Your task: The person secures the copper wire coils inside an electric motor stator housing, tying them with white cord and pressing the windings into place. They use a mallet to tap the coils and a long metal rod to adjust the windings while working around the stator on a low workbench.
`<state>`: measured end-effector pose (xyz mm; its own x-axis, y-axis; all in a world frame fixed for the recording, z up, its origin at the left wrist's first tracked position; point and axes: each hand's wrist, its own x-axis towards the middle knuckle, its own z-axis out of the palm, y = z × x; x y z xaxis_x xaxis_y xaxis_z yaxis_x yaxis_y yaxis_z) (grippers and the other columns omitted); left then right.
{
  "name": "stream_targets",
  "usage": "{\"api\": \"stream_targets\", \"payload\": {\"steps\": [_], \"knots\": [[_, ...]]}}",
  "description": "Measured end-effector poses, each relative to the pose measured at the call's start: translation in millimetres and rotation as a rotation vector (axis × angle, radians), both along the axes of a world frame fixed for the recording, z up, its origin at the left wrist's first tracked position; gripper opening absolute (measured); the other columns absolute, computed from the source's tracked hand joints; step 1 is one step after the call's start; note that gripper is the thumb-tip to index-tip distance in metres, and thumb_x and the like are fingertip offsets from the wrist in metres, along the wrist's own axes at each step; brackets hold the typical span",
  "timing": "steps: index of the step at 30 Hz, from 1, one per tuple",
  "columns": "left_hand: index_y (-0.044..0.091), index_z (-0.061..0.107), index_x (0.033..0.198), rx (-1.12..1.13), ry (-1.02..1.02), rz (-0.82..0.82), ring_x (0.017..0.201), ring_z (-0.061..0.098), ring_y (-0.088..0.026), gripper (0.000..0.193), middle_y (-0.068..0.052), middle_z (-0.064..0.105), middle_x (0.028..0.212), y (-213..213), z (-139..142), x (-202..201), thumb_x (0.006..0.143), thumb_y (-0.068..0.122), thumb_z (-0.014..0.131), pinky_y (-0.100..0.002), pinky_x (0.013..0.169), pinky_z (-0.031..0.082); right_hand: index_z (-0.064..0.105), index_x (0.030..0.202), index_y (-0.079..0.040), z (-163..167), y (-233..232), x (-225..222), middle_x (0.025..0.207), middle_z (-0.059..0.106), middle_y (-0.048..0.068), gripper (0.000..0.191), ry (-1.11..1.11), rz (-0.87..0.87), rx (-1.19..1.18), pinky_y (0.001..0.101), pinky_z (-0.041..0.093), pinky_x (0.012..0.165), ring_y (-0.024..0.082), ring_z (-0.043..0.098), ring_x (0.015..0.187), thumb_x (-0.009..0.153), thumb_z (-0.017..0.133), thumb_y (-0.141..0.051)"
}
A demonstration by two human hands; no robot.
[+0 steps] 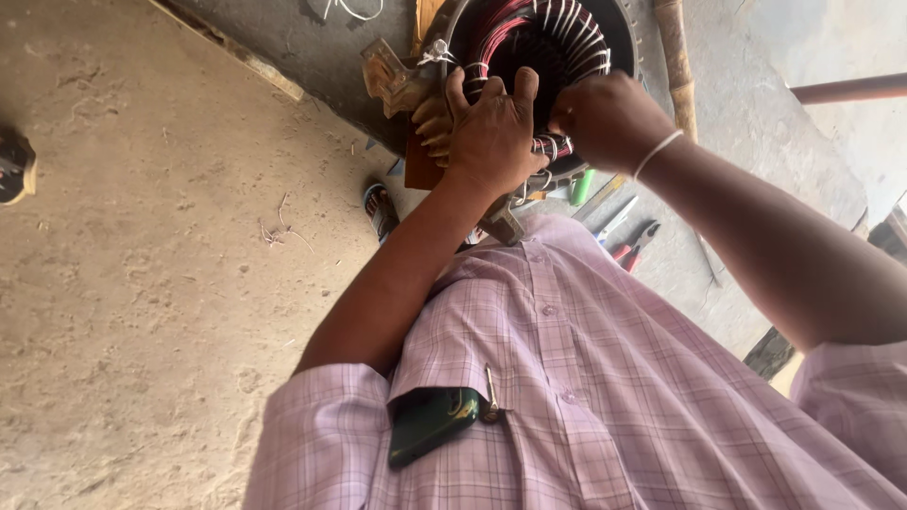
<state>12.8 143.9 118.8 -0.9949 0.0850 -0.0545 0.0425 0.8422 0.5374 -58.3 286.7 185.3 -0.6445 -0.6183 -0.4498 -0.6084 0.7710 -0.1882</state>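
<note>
A round motor stator [529, 42] with red copper windings and white ties lies at the top of the head view. My left hand [491, 127] presses on its near rim, fingers spread over the windings. Beside it, my right hand [609, 118] is closed around a bundle of the red winding wire [553, 144] at the rim. A white band sits on my right wrist. My checked lilac shirt [586, 378] fills the lower part of the view.
Red-handled pliers [635, 246], a green marker [581, 186] and a small tin [380, 208] lie on the ground near the stator. A dark phone [430, 422] and a pen sit in my shirt pocket. Sandy ground [142, 283] spreads to the left; a pipe [846, 90] is at right.
</note>
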Motion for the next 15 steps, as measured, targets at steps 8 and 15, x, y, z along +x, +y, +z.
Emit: {"api": "stream_targets", "payload": {"steps": [8, 15], "knots": [[0.005, 0.029, 0.137, -0.02, 0.004, -0.009, 0.11, 0.061, -0.027, 0.104, -0.007, 0.07, 0.084, -1, 3, -1, 0.066, 0.05, 0.091, -0.066, 0.113, 0.016, 0.081, 0.11, -0.022, -45, -25, -53, 0.095, 0.083, -0.004, 0.02, -0.307, 0.305, 0.604, 0.0269, 0.061, 0.078, 0.011, 0.079, 0.082, 0.095, 0.071, -0.028], [0.002, 0.031, 0.137, -0.02, 0.04, -0.001, 0.11, 0.061, -0.027, 0.107, -0.009, 0.071, 0.087, -1, 1, 1, 0.064, 0.051, 0.091, -0.065, 0.112, 0.017, 0.079, 0.105, -0.001, -34, -41, -58, 0.094, 0.082, 0.012, 0.033, -0.517, 0.066, 0.642, 0.0287, 0.067, 0.077, 0.018, 0.081, 0.082, 0.102, 0.065, -0.031]]}}
